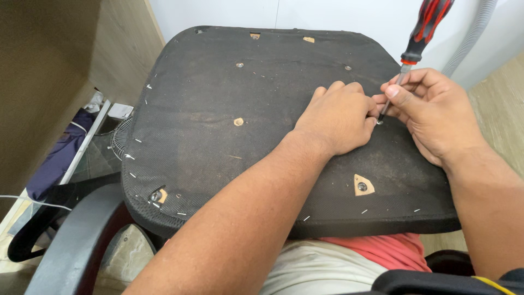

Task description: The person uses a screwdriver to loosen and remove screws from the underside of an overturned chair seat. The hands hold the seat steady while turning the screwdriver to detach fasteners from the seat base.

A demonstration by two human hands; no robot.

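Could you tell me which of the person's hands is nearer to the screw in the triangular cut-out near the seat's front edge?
Left. The left hand lies just above the screw; the right hand, holding the screwdriver, sits farther up-right.

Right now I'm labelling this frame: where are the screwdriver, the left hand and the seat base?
screwdriver (pixel 421 34), head view, red-black handle.
left hand (pixel 334 117), head view, knuckles.
seat base (pixel 218 98), head view, bare black fabric.

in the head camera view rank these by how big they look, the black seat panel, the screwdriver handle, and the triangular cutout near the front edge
1. Black seat panel, by far the largest; it fills most of the view.
2. Screwdriver handle, red and black, partly cut off by the top edge.
3. Triangular cutout, the smallest, though it lies nearer the camera.
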